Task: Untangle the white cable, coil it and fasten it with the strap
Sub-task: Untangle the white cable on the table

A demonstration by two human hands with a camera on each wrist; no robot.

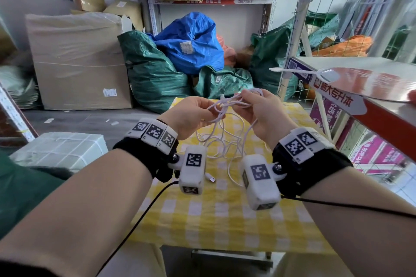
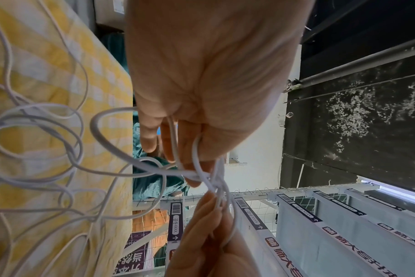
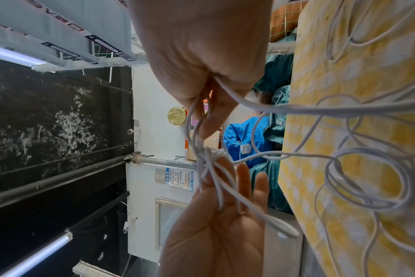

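Both hands are raised above the far edge of the counter [image 1: 225, 220], which carries a yellow checked cloth. The left hand [image 1: 191, 114] pinches strands of the white cable [image 1: 221, 108] between thumb and fingertips, so its grip is grasping the cable. The right hand [image 1: 258, 110] likewise pinches the cable, its grip closed on strands at the same knot. The knot hangs between the two hands; the remaining cable trails down in loose loops onto the cloth mid-counter.
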